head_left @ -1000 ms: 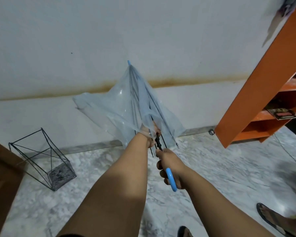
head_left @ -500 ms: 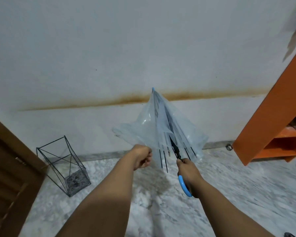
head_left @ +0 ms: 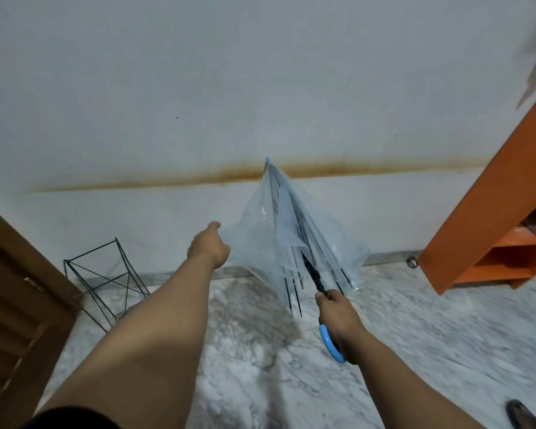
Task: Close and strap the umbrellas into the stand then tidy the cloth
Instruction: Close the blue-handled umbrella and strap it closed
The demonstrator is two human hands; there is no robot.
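Right hand [head_left: 338,314] gripping the clear umbrella [head_left: 294,233] by its blue handle, tip aimed up and away. Left hand [head_left: 209,246] pinching loose canopy out leftward; wire stand [head_left: 106,280] lower left, nearer that hand.

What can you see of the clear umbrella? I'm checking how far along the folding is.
The clear umbrella has a transparent, bluish plastic canopy, thin dark ribs, a dark shaft, a small blue tip and a curved blue handle. It is collapsed but loose and unstrapped, its folds billowing. It is held in the air, tip pointing up and away toward the wall. The right hand grips the handle; the left hand pinches the canopy's left edge and holds it out to the side.
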